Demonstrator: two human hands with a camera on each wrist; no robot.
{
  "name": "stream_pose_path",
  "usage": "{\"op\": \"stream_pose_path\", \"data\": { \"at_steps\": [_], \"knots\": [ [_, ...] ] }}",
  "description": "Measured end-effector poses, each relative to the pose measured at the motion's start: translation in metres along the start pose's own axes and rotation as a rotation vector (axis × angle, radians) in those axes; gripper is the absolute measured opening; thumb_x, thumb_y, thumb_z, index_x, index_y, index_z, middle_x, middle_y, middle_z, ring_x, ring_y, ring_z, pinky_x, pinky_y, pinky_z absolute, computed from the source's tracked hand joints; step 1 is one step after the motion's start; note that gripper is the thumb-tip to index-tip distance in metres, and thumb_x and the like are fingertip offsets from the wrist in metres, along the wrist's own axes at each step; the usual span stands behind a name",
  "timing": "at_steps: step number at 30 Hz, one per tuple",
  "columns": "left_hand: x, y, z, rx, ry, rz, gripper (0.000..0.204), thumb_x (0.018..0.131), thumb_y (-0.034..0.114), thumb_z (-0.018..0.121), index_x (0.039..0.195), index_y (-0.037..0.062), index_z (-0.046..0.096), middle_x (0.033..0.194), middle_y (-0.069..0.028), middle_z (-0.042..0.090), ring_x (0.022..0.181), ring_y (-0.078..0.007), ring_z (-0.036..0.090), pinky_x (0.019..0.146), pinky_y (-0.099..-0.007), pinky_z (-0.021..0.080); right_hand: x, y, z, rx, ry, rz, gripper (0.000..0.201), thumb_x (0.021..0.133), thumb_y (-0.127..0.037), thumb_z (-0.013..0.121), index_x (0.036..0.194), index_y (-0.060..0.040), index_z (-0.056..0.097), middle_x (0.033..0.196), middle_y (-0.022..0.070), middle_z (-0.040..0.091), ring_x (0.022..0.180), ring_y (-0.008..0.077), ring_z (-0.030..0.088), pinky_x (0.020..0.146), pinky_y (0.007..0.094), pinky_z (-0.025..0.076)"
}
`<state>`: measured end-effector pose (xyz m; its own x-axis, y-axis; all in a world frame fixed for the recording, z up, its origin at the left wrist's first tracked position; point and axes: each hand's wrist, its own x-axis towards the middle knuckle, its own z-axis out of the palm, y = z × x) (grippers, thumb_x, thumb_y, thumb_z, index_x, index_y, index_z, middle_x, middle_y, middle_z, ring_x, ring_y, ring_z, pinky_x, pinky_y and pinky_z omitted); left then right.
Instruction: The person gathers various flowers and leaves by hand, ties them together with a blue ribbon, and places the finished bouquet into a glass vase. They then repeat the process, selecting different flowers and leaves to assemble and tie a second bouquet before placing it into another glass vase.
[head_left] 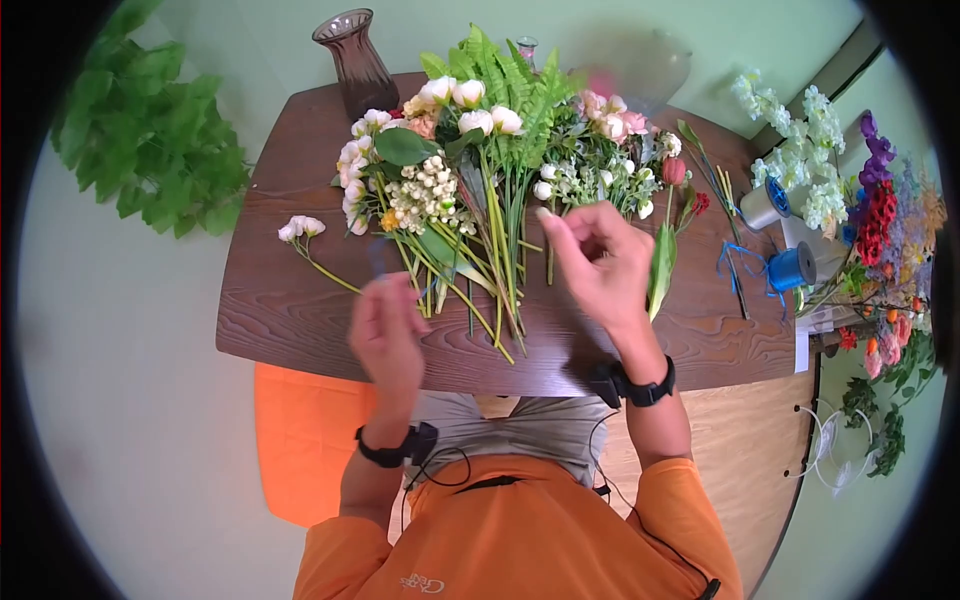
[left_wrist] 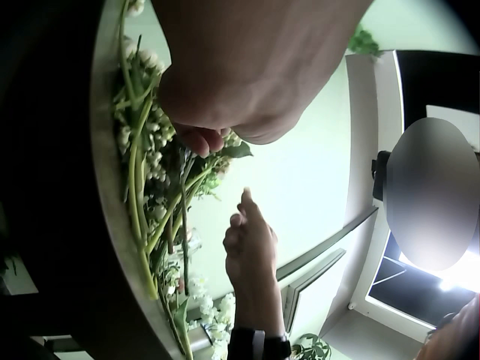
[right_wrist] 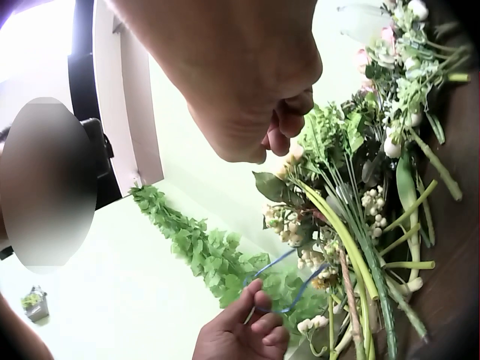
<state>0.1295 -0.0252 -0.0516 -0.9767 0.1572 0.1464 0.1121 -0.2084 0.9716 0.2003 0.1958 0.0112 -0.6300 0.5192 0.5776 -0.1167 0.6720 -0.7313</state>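
Observation:
My left hand (head_left: 385, 325) is raised over the table's front part, left of a bunch of artificial flowers. In the right wrist view its thumb and fingers pinch a thin blue ribbon (right_wrist: 304, 289), which loops up beside the stems. White ranunculus-like blooms (head_left: 475, 122), cream berries (head_left: 428, 192) and fern leaves (head_left: 505, 75) top the bunch; its green stems (head_left: 500, 260) fan towards me. My right hand (head_left: 605, 260) hovers right of these stems, thumb extended and fingers loosely bent. Nothing shows in its grasp.
A dark glass vase (head_left: 362, 70) stands at the table's back left. Near the right edge lie blue (head_left: 790, 268) and white (head_left: 766, 204) ribbon spools. A red tulip (head_left: 673, 172) lies right of the bunch, and a white-flowered stem (head_left: 325, 270) left. More flowers (head_left: 880, 215) stand far right.

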Motion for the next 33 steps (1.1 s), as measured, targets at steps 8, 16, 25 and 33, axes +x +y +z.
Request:
{"op": "stream_pose_path", "data": {
  "at_steps": [8, 16, 25, 33],
  "knots": [
    [-0.001, 0.067, 0.005, 0.443, -0.613, 0.342, 0.012, 0.1, 0.008, 0.059, 0.108, 0.0024, 0.067, 0.083, -0.0102, 0.063, 0.07, -0.0224, 0.062, 0.065, -0.0343, 0.05, -0.012, -0.067, -0.025, -0.061, -0.283, -0.499, 0.04, 0.083, -0.022, 0.081, 0.117, -0.0045, 0.069, 0.103, 0.0088, 0.067, 0.094, 0.0261, 0.062, 0.084, 0.0393, 0.052],
    [-0.012, 0.062, 0.014, 0.42, -0.92, 0.096, 0.012, 0.099, 0.009, 0.061, 0.104, 0.0012, 0.069, 0.078, -0.0099, 0.065, 0.067, -0.0188, 0.061, 0.063, -0.0319, 0.048, -0.05, -0.042, -0.033, -0.039, -0.704, -0.115, 0.016, 0.096, -0.016, 0.066, 0.09, -0.0019, 0.064, 0.073, 0.018, 0.062, 0.071, 0.0407, 0.062, 0.069, 0.0467, 0.05],
    [0.016, 0.051, 0.015, 0.458, -0.888, -0.039, 0.017, 0.102, 0.014, 0.06, 0.104, -0.0002, 0.07, 0.077, -0.0062, 0.064, 0.067, -0.0109, 0.056, 0.061, -0.0276, 0.045, -0.026, -0.021, -0.054, -0.124, -0.678, -0.047, 0.019, 0.095, -0.017, 0.07, 0.099, 0.0016, 0.069, 0.088, 0.018, 0.068, 0.083, 0.0368, 0.067, 0.072, 0.0423, 0.052],
    [0.023, 0.051, 0.035, 0.477, -0.93, 0.15, 0.013, 0.1, 0.01, 0.064, 0.103, -0.0016, 0.07, 0.08, -0.006, 0.067, 0.069, -0.0094, 0.06, 0.061, -0.0276, 0.047, -0.017, -0.021, -0.032, 0.154, -0.835, 0.246, 0.021, 0.099, -0.019, 0.065, 0.104, 0.0007, 0.071, 0.087, 0.0203, 0.07, 0.076, 0.0369, 0.065, 0.071, 0.0391, 0.051]
  ]
}}
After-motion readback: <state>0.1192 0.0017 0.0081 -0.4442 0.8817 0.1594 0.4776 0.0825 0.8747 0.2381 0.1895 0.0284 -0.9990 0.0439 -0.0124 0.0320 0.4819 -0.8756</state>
